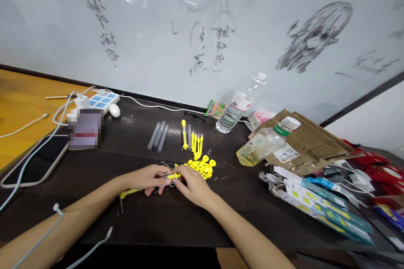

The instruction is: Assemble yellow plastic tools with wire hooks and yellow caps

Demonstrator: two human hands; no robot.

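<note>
Close together near the front of the dark table, my left hand [155,178] and my right hand [191,183] both have their fingers closed on a slim yellow-ended tube [173,176]. A yellow end piece [128,193] with a thin wire hanging from it sticks out below my left wrist; my palm hides whether it belongs to the same tube. Thin metal wire hooks [168,164] lie just behind my fingers. Beside my right hand is a pile of yellow caps and rings [205,168]. Several yellow rods [197,143] and an assembled yellow-ended tube [184,135] lie farther back.
Clear plastic tubes [158,135] lie behind my hands. At right are a water bottle [236,109], a tilted drink bottle [261,145], a cardboard box [312,138] and a torn carton [318,206]. At left are a phone [38,159], cables and a power strip [105,100].
</note>
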